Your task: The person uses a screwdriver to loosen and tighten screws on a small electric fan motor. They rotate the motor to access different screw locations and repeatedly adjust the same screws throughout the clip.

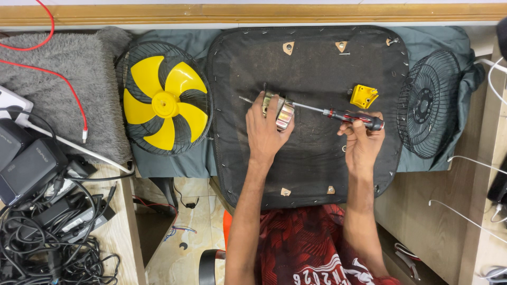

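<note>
Your left hand [265, 132] grips the small metal motor [280, 110] on the black pad [306, 169] | your right hand [363, 138] holds the screwdriver [338, 114], tip through the motor | yellow fan blade [163, 103] lies left of the pad

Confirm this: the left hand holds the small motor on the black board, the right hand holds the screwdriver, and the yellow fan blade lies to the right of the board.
One detail is wrong. The head view shows the yellow fan blade lying left of the black board, not right. The rest stands: left hand holds the small motor, right hand the screwdriver.
</note>
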